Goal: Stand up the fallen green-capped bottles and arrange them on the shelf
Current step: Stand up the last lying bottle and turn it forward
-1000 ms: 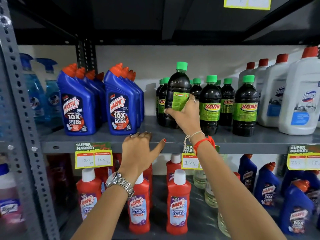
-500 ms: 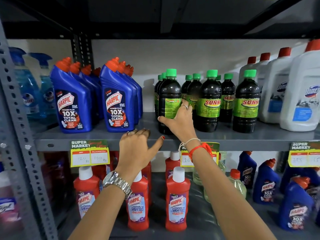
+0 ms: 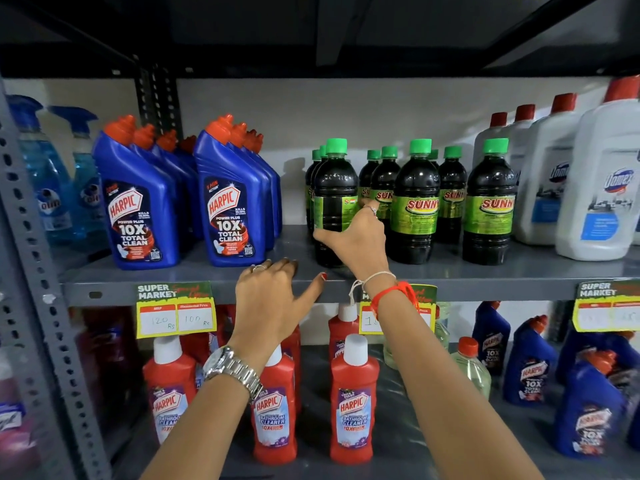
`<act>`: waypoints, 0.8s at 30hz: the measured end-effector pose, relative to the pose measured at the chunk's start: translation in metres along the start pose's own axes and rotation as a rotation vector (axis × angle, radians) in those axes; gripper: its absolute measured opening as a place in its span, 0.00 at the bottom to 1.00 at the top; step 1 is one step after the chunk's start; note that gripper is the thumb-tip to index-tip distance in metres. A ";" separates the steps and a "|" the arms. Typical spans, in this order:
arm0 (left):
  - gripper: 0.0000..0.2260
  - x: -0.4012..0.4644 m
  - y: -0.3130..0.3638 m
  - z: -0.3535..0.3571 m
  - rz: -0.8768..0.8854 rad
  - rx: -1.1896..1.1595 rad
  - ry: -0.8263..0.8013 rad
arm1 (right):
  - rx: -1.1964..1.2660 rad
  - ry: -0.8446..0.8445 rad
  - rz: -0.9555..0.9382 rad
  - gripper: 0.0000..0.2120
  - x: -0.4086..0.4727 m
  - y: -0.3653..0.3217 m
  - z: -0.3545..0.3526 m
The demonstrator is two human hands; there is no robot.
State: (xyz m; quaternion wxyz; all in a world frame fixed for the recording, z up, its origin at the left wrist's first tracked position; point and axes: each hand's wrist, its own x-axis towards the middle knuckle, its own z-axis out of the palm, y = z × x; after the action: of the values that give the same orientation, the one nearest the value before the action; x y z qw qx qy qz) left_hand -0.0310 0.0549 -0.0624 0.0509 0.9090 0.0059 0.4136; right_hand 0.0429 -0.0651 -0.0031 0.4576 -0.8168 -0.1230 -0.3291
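While right hand (image 3: 356, 239) fingers wrap an upright bottle (image 3: 334, 202), grasping its lower half | left hand (image 3: 273, 299) released, fingers resting spread on shelf (image 3: 207, 275) edge | bottle rises above the right fingers.

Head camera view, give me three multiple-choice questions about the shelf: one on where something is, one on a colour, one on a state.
1. Where do the blue Harpic bottles stand relative to the green-capped bottles?
A. left
B. right
C. shelf below

2. What colour are the caps of the white bottles?
A. green
B. red
C. blue

3. How is the bottle under the right hand?
A. lying down
B. lifted
C. upright on the shelf

Answers: 1 A, they sit toward the rack's left post. 2 B, red tops show. 3 C, its base rests on the shelf, cap up.
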 end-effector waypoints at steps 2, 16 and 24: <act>0.29 0.000 0.000 0.000 0.000 0.003 0.002 | 0.088 -0.064 0.037 0.37 0.003 0.003 -0.002; 0.29 0.000 0.000 -0.002 0.005 0.003 -0.017 | 0.121 -0.162 0.104 0.30 0.015 0.004 -0.008; 0.30 0.000 0.000 -0.002 0.010 0.008 -0.023 | -0.021 0.010 -0.009 0.39 0.007 0.000 0.001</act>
State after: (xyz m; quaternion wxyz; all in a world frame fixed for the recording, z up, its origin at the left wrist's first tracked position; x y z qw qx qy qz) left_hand -0.0325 0.0550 -0.0610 0.0453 0.9140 0.0021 0.4032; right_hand 0.0489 -0.0650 0.0014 0.4482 -0.8193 -0.1208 -0.3365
